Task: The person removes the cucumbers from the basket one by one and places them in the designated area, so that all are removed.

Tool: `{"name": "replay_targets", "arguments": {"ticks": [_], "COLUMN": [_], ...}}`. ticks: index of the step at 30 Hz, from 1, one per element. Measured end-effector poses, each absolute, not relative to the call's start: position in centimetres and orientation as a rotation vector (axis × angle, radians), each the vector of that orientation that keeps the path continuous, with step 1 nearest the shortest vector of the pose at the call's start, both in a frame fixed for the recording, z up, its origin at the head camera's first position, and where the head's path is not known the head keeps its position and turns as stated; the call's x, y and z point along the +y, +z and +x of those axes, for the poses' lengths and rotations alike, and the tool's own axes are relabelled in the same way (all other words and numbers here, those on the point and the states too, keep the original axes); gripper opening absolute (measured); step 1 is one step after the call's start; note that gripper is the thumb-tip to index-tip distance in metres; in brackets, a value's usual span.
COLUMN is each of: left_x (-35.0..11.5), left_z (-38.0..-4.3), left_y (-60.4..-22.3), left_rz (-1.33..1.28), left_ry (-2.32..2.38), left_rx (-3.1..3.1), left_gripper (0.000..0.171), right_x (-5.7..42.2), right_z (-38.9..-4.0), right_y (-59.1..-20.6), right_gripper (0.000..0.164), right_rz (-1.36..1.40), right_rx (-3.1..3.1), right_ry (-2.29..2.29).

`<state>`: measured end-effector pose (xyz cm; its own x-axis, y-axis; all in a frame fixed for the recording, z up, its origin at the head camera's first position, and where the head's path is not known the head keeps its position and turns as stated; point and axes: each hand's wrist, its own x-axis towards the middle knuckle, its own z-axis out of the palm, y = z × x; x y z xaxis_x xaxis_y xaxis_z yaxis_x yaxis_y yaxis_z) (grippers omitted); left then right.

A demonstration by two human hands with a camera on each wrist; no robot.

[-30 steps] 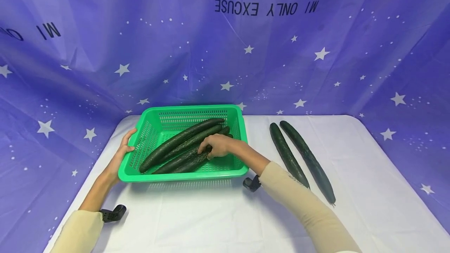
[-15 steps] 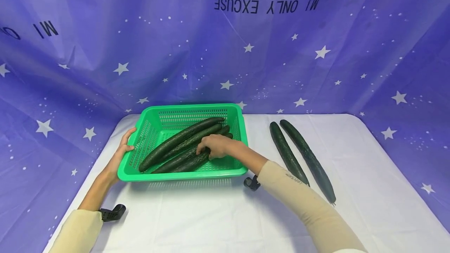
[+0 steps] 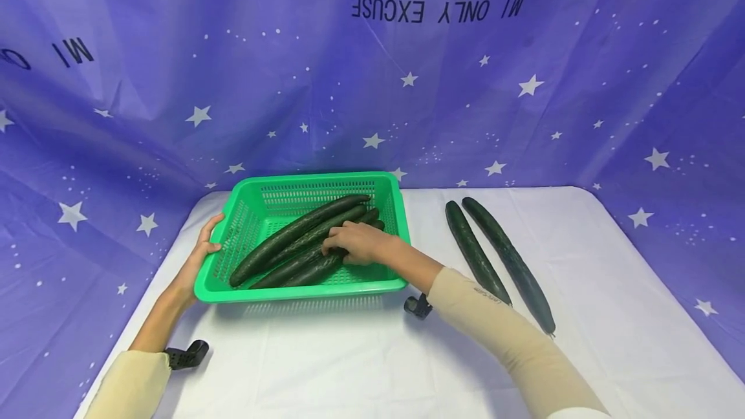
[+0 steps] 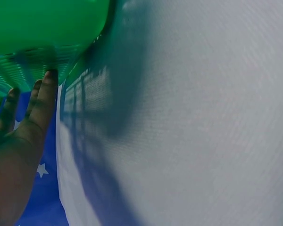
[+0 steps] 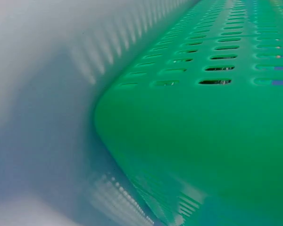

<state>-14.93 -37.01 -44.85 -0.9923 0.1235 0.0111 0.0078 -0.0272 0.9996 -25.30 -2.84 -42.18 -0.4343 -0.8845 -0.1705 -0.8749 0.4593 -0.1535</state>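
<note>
A green plastic basket holds several long dark-green cucumbers lying diagonally; the rearmost cucumber runs along the back of the bunch. My right hand reaches over the basket's right side, its fingers curled on a front cucumber; the fingertips are partly hidden. At the basket's left end, my left hand rests against the outer wall with extended fingers. In the left wrist view, those fingers touch the slotted wall. The right wrist view shows just the basket's outside, with no hand visible.
Two more cucumbers, a shorter one and a longer one, lie side by side on the white tablecloth right of the basket. A purple star-printed curtain stands behind the table and along both sides.
My right hand has shifted slightly left over the cucumbers. The left hand, the basket and the two cucumbers on the table stay essentially in place.
</note>
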Motion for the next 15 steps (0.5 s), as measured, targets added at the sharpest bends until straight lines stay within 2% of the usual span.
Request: {"name": "replay_targets", "arguments": {"ticks": [15], "left_x": [-36.9], "left_z": [-14.8], "left_y": [-44.6], "left_rz": [0.137], "left_ry": [2.168], "left_rx": [2.167], "left_gripper": [0.059], "right_x": [-2.2], "right_z": [-24.9], "right_y": [-39.7], "right_gripper": [0.047], "right_rz": [-1.56], "right_rx": [2.44], "right_ry": [-0.496]}}
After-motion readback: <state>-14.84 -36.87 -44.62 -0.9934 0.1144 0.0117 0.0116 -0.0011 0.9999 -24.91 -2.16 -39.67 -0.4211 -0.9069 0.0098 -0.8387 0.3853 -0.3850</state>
